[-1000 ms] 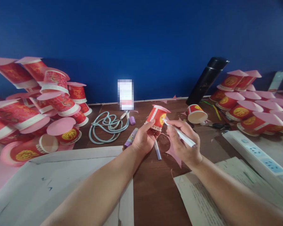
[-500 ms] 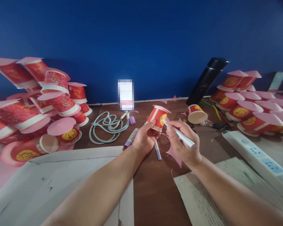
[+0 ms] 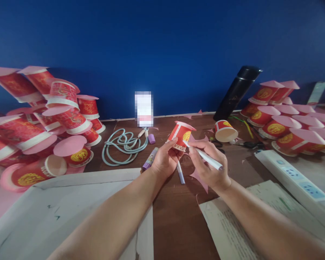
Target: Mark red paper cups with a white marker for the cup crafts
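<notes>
My left hand (image 3: pixel 166 157) is closed round a red paper cup (image 3: pixel 181 135), held upside down above the table with a pink paper disc over its upper end. Pinched in my right hand (image 3: pixel 209 162) is a white marker pen (image 3: pixel 208 159). Its tip meets, or nearly meets, the lower side of the cup by the yellow emblem; exact contact is hard to see. Below the cup lies a pen cap or second pen (image 3: pixel 181 174), partly hidden by my left hand. A purple glue stick (image 3: pixel 151 159) rests beside my left wrist, with a purple cap (image 3: pixel 151 139) further back.
Piled red cups with pink discs (image 3: pixel 67 121) fill the left; more (image 3: pixel 276 128) stand at right. A lone cup (image 3: pixel 226 131) lies near a black flask (image 3: pixel 237 94). A coiled cable (image 3: pixel 105 151), pink scraps (image 3: pixel 200 179), power strip (image 3: pixel 295 175) and white board (image 3: pixel 92 184) surround my hands.
The pen tip has shifted slightly left and down along the cup, and my right hand moved with it. My left hand and the cup stay nearly still.
</notes>
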Demonstrator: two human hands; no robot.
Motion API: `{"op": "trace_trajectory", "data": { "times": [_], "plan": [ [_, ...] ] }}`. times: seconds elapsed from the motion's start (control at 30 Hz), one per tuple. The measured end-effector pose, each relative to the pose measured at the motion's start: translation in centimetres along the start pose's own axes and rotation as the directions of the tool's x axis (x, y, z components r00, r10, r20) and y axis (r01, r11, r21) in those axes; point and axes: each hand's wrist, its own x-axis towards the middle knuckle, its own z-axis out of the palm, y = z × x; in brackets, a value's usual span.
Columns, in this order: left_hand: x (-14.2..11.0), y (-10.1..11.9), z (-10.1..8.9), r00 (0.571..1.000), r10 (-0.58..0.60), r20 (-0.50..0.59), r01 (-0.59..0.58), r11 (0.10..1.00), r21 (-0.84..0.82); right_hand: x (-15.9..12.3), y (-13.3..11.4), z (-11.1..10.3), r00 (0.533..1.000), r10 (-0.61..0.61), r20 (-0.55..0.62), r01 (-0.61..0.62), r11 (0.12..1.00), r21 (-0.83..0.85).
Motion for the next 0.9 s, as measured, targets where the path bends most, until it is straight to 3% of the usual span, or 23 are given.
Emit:
{"op": "trace_trajectory", "data": {
  "times": [0.63, 0.9],
  "plan": [
    [-0.05, -0.09, 0.14, 1.000, 0.018, -0.025, -0.018, 1.000, 0.013, -0.02, 0.08, 0.06, 1.000, -0.024, -0.017, 0.023, 0.999, -0.023],
    [-0.03, -0.13, -0.13, 1.000, 0.011, 0.027, -0.011, 1.000, -0.012, 0.04, -0.06, 0.00, 1.000, -0.011, -0.017, 0.012, 1.000, 0.021]
  ]
}}
